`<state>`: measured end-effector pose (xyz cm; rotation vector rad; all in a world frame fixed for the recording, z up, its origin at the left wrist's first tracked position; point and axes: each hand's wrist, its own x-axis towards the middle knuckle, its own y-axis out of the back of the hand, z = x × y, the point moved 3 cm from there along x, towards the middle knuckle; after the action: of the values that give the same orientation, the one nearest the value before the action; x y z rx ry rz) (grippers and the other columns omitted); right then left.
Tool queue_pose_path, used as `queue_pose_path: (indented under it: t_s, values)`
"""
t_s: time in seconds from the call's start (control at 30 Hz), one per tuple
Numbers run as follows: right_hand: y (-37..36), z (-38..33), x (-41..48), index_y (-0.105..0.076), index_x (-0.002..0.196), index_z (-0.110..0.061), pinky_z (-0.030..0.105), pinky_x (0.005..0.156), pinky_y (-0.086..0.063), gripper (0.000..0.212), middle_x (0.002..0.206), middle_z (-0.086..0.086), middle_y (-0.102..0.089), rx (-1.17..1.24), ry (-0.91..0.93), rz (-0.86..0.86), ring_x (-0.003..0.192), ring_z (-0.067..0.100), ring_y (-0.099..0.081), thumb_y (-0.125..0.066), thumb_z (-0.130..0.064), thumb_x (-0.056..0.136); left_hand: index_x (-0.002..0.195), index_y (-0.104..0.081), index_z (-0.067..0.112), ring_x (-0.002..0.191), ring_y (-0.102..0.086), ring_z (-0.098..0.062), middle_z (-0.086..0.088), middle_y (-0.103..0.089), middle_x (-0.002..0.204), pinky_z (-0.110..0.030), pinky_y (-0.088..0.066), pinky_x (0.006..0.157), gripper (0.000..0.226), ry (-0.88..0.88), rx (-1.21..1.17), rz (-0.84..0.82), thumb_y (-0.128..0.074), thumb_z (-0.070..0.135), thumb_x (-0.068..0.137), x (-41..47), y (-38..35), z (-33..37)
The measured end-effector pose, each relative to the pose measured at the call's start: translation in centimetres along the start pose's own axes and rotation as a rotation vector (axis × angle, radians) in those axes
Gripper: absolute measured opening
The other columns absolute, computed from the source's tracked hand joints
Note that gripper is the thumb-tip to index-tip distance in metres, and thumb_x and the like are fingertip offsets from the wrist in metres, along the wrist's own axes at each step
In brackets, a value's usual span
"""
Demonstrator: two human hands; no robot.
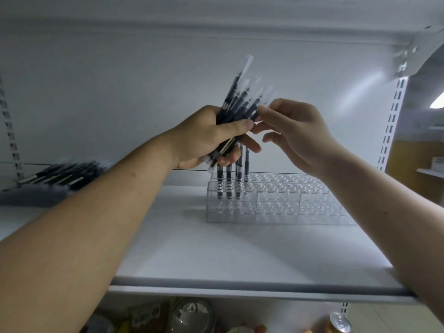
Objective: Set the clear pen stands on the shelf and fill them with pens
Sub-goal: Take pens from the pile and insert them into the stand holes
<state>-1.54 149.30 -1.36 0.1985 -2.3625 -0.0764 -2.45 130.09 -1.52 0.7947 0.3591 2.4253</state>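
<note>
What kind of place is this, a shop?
Probably a shop being stocked. The white shelf has slotted metal rails at its sides like store racks. Clear pen stands sit on it, with a pack of pens lying to the left. A drink can shows on the level below.

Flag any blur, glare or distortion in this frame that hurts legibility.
Head view: the bundle of pens in the left hand is motion-blurred, its caps smeared; a glare patch washes out the back wall at upper right; the wide lens bows the shelf edge; the clear pen stands read faintly against white; the goods below are out of focus.
</note>
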Motion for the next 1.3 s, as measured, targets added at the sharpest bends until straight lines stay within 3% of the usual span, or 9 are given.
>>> queue_pose_path:
  t_s: [0.13,0.23,0.33,0.43,0.53,0.8,1.07,1.3]
  values:
    - [0.4,-0.1,0.4,-0.066,0.095,0.002,0.032,0.072,-0.054,0.017,0.091,0.017,-0.075,0.111,-0.014,0.072,0.088,0.03,-0.074,-0.058,-0.008,0.106,0.118,-0.06,-0.004,0.053,-0.056,-0.022,-0.019,-0.075,0.093,-0.031,-0.046,0.047,0.028,0.018,0.012,0.021,-0.054,0.023,0.111,0.0,0.1,-0.1]
    - [1.6,-0.5,0.9,-0.064,0.101,0.0,0.032,0.069,-0.053,0.013,0.084,0.014,-0.072,0.256,-0.011,0.246,0.079,0.029,-0.074,-0.052,-0.004,0.106,0.112,-0.062,0.001,0.048,-0.053,-0.02,-0.015,-0.072,0.085,-0.029,-0.044,0.046,0.025,0.048,0.015,0.028,-0.055,0.024,0.11,-0.1,0.3,-0.2]
    - [3.1,-0.6,1.2,-0.066,0.103,-0.005,0.031,0.065,-0.051,0.016,0.078,0.007,-0.071,0.095,0.036,0.375,0.074,0.026,-0.073,-0.05,-0.005,0.105,0.116,-0.064,0.0,0.047,-0.045,-0.018,-0.007,-0.062,0.073,-0.028,-0.039,0.045,0.029,0.043,0.037,0.02,-0.054,0.027,0.111,0.0,0.4,-0.4]
    - [2.6,-0.2,1.0,-0.068,0.105,-0.01,0.027,0.061,-0.054,0.014,0.083,0.001,-0.077,-0.33,0.123,0.287,0.073,0.018,-0.076,-0.054,-0.008,0.104,0.115,-0.061,0.001,0.046,-0.038,-0.014,-0.001,-0.05,0.066,-0.027,-0.036,0.044,0.03,0.005,0.032,0.023,-0.051,0.029,0.112,0.0,0.7,-0.4]
    - [1.6,0.7,0.7,-0.068,0.109,-0.005,0.021,0.061,-0.055,0.013,0.088,0.003,-0.079,-0.53,0.129,0.155,0.071,0.013,-0.076,-0.056,-0.005,0.104,0.115,-0.06,0.004,0.046,-0.037,-0.013,0.0,-0.047,0.067,-0.027,-0.036,0.044,0.027,-0.017,0.032,0.03,-0.05,0.029,0.112,0.2,0.9,-0.5]
    - [0.7,1.0,0.3,-0.07,0.109,-0.003,0.039,0.074,-0.061,0.014,0.09,0.004,-0.079,-0.629,0.084,0.077,0.076,0.018,-0.077,-0.056,-0.006,0.104,0.119,-0.06,0.003,0.048,-0.039,-0.015,-0.002,-0.046,0.07,-0.027,-0.038,0.045,0.026,-0.044,0.042,0.031,-0.05,0.026,0.112,0.2,0.9,-0.5]
    - [-0.1,1.2,-0.1,-0.07,0.103,-0.006,0.035,0.079,-0.064,0.009,0.084,-0.003,-0.079,-0.742,0.054,-0.029,0.075,0.011,-0.078,-0.062,-0.007,0.101,0.119,-0.061,0.002,0.048,-0.04,-0.015,0.0,-0.05,0.071,-0.027,-0.04,0.046,0.027,-0.062,0.05,0.027,-0.05,0.025,0.112,0.3,0.8,-0.4]
    - [-0.9,1.0,-0.8,-0.069,0.094,-0.019,0.047,0.083,-0.063,0.011,0.084,-0.003,-0.077,-0.805,0.034,-0.167,0.077,0.011,-0.078,-0.064,-0.013,0.101,0.119,-0.061,0.001,0.049,-0.04,-0.015,0.0,-0.053,0.072,-0.027,-0.039,0.046,0.027,-0.059,0.057,0.009,-0.051,0.025,0.112,0.2,0.7,-0.4]
